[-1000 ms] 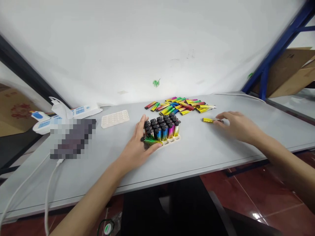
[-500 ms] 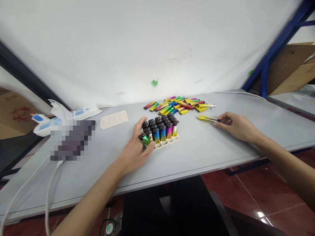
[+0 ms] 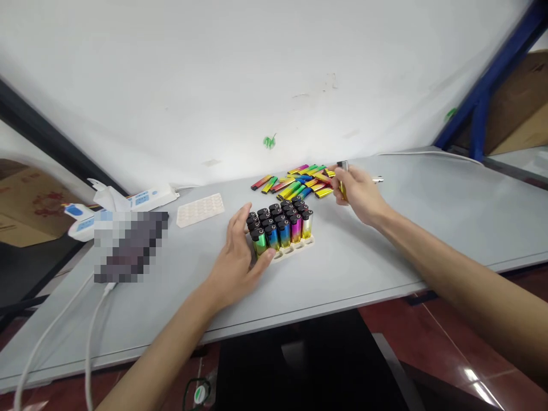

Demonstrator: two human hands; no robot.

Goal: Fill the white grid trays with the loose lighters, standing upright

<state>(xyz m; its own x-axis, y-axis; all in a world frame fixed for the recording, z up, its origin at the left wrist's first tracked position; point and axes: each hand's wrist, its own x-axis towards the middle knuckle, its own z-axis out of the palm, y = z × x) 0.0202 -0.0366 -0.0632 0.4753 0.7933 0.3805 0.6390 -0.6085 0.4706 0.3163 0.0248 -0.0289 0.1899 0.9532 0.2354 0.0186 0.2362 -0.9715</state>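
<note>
Black-topped lighters with shiny coloured bodies stand upright in a cream holed tray (image 3: 309, 242). My left hand (image 3: 235, 260) curves round the tray's left side, gripping it, with the thumb at the front beside a green lighter (image 3: 258, 242). My right hand (image 3: 362, 191) pinches a gold lighter (image 3: 343, 182), held upright above the table near the loose pile. Part of that lighter is hidden by the fingers. Shiny lighters (image 3: 293, 189) in several colours lie loose behind the tray.
A second cream holed tray (image 3: 200, 210) lies at left. Beyond it are a white power strip (image 3: 149, 196), a blurred-out dark object (image 3: 132, 245) and white cables (image 3: 88, 342). The white wall (image 3: 205, 85) closes off the back, and a blue metal frame (image 3: 479, 123) stands at right.
My right hand has lifted the gold lighter off the table and moved left, turning it upright. The green lighter by my left thumb was tilted and now stands straight.
</note>
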